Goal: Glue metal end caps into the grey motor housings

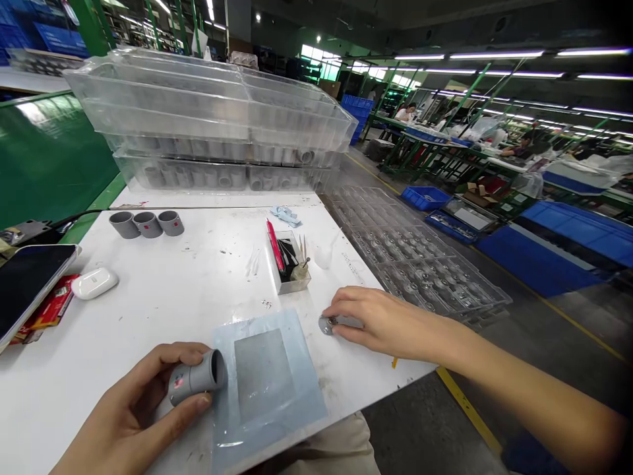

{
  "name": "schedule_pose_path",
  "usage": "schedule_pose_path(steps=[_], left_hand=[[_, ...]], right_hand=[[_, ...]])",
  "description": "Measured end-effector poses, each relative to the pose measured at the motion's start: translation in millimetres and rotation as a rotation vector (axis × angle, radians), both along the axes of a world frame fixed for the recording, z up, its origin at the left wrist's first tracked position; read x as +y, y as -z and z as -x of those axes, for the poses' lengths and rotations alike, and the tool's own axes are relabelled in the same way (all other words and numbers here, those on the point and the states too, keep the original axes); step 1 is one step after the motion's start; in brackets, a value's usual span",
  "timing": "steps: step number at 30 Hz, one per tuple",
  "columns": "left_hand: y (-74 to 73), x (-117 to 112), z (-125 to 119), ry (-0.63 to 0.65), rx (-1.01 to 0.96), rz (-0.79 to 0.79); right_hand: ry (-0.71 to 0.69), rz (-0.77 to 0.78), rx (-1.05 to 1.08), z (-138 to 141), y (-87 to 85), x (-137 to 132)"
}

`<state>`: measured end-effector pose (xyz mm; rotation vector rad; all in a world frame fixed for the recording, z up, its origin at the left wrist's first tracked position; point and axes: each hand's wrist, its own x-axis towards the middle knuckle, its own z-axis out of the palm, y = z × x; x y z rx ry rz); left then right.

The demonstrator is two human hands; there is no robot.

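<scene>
My left hand (143, 402) is closed around a grey cylindrical sleeve (195, 377), tilted so that its dark open end faces right. Red marks show on the sleeve's side. It is held by the left edge of a light blue sheet with a grey square pad (264, 373) on it. To the right of that sheet, my right hand (366, 320) pinches a small round shiny piece (326, 324) at the table top. The fingers partly cover this piece, and its exact kind cannot be made out.
Three grey sleeves (146, 224) stand at the back left. A clear box (293, 285) holds a red pen and thin tools. Stacked clear trays (208, 112) rise behind; more trays (410, 251) lie right. A phone (34, 280) and white earbud case (95, 284) lie left.
</scene>
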<state>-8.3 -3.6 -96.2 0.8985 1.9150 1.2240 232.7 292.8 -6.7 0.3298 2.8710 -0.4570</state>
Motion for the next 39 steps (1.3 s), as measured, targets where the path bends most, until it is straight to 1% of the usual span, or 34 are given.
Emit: schedule_pose_path(steps=[2, 4, 8, 10, 13, 16, 18, 20, 23, 27, 29, 35, 39], left_hand=[[-0.9, -0.2, 3.3, 0.039, 0.020, 0.020], [-4.7, 0.4, 3.3, 0.044, 0.029, 0.036], [-19.3, 5.1, -7.5, -0.073, 0.003, 0.005], [-25.0, 8.3, -12.6, -0.105, -0.036, -0.030], [-28.1, 11.6, -14.3, -0.116, -0.098, -0.055], [-28.8, 13.2, -11.4, -0.124, -0.143, -0.062], [-30.4, 14.0, -9.6, -0.121, -0.191, -0.086], [-33.2, 14.8, -8.8, -0.105, -0.235, -0.120], [-37.7, 15.5, -9.0, -0.090, -0.261, -0.132], [-40.0, 14.2, -8.9, -0.132, -0.302, -0.087], [-39.3, 13.0, -8.3, -0.147, -0.316, -0.082], [-37.6, 11.5, -6.7, -0.122, -0.339, -0.074], [-38.9, 12.3, -7.4, -0.129, -0.331, -0.066]], right_hand=[[0.011, -0.008, -0.004, 0.3, -1.4, 0.7], [-0.006, -0.002, -0.001, 0.7, -3.0, 2.2], [-0.038, 0.039, 0.040, 5.4, -5.9, 1.5], [-0.031, 0.116, 0.147, 13.3, -5.2, -6.6], [-0.058, 0.293, 0.412, 36.6, 0.3, -31.2], [-0.165, 0.429, 0.638, 69.3, 8.8, -58.9], [-0.214, 0.486, 0.743, 89.1, 14.6, -70.9], [-0.224, 0.548, 0.806, 102.0, 20.8, -76.4], [-0.185, 0.622, 0.826, 106.5, 30.4, -77.5], [-0.165, 0.617, 0.797, 99.1, 38.6, -76.9], [-0.162, 0.616, 0.785, 96.6, 39.2, -77.8], [-0.127, 0.655, 0.749, 96.7, 37.7, -79.3], [-0.128, 0.643, 0.745, 96.6, 39.8, -78.4]])
